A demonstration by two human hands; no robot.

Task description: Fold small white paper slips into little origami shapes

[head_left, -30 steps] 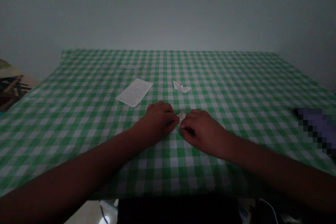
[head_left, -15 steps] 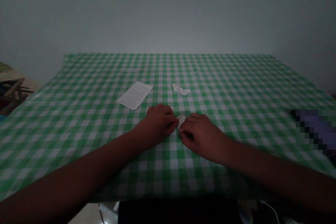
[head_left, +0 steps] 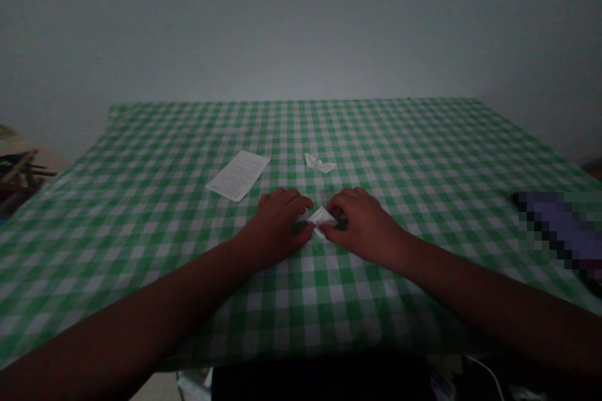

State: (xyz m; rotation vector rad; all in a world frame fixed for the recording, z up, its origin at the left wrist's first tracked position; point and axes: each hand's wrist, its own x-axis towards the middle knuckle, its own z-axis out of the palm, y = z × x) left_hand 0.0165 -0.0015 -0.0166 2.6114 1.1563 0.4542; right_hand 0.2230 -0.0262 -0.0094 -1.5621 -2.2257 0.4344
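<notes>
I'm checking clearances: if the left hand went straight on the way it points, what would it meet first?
Most likely the small folded paper, right in front of the left hand, with the right hand just beyond; depth is unclear, so they may already touch.

Both our arms reach in from near left and near right, converging mid-scene. Left forearm [head_left: 155, 307] bare, left hand [head_left: 282, 222] curved, thumb and index parted. Right forearm [head_left: 489, 301] bare too; right hand [head_left: 364, 222] has fingers curled, thumb pointing left.
</notes>
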